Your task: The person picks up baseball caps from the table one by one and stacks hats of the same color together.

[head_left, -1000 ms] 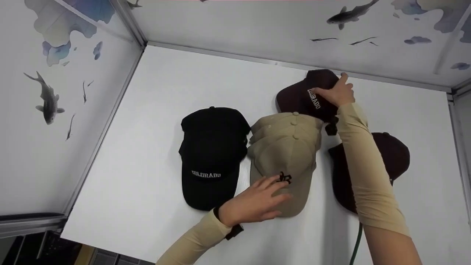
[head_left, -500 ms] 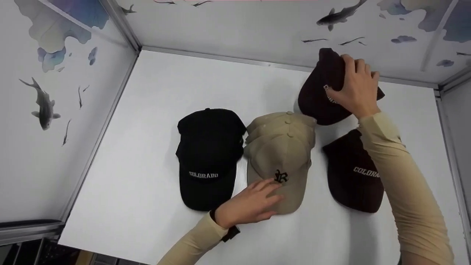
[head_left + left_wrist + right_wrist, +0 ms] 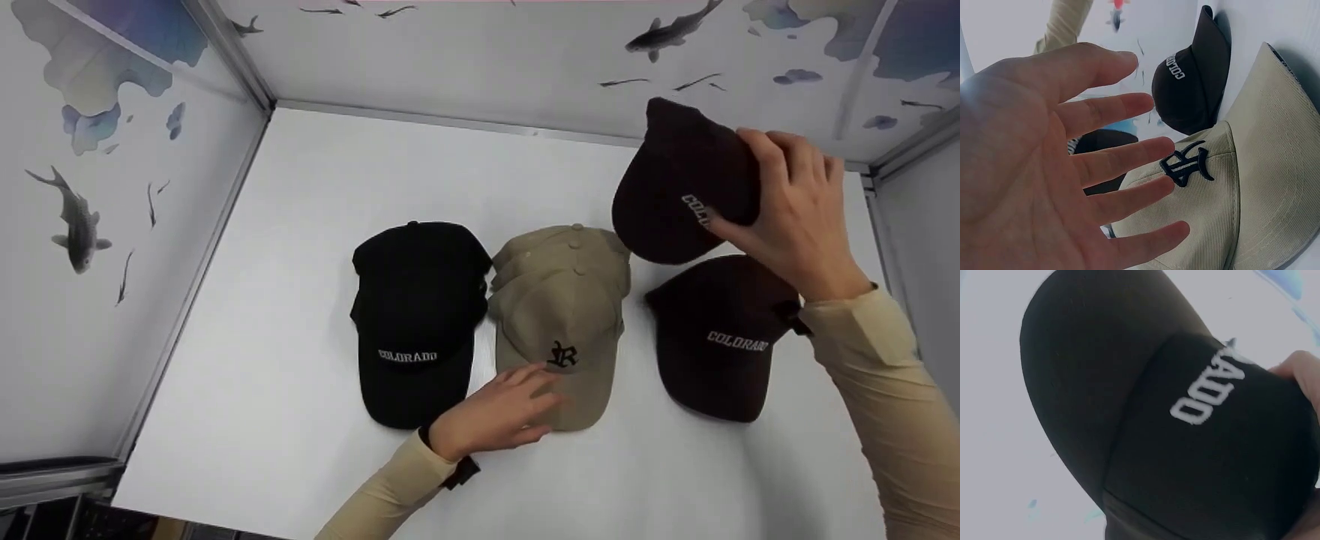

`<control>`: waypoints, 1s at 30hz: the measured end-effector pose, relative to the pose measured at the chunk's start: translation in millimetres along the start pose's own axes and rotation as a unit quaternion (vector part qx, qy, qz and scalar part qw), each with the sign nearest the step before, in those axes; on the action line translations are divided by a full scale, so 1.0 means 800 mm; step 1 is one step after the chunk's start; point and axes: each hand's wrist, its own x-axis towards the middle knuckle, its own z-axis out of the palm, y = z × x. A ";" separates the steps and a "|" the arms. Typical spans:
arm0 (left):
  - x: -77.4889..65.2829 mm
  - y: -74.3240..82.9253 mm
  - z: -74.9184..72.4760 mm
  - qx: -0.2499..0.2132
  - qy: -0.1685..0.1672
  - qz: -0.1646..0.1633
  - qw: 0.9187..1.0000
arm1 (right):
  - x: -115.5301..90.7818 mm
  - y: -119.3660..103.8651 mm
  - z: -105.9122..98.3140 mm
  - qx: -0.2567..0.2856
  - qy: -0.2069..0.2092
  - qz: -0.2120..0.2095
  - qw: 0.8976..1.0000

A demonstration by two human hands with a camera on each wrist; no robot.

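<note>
My right hand (image 3: 806, 210) grips a dark maroon baseball cap (image 3: 679, 180) by its crown, the thumb across the white COLORADO lettering. In the right wrist view this cap (image 3: 1196, 455) fills most of the picture, brim at upper left. Just below it in the head view, a second maroon COLORADO cap (image 3: 712, 375) lies on the table, brim toward me. My left hand (image 3: 499, 412) has its fingers spread over the front of a stack of beige caps (image 3: 562, 307). The left wrist view shows the palm (image 3: 1022, 169) and straight fingers before the beige cap's dark emblem (image 3: 1188, 163).
Black COLORADO caps (image 3: 420, 300) lie stacked left of the beige ones. The white table (image 3: 262, 360) is bounded by a left wall panel (image 3: 180, 150) and a back wall panel (image 3: 450, 67), both printed with fish.
My right hand has lifted the maroon cap from behind the beige stack and carried it right, over the other maroon cap. My left hand has stayed at the beige caps.
</note>
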 end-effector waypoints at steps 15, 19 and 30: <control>0.017 -0.054 -0.044 -0.019 0.033 0.005 0.999 | -0.123 -0.001 -0.042 0.056 -0.200 -0.017 0.978; 0.017 -0.075 -0.065 -0.042 0.056 -0.007 0.997 | -0.153 0.001 -0.039 0.073 -0.238 -0.002 0.969; 0.017 -0.102 -0.096 -0.066 0.074 -0.024 0.995 | -0.196 0.012 -0.007 0.077 -0.287 -0.012 0.955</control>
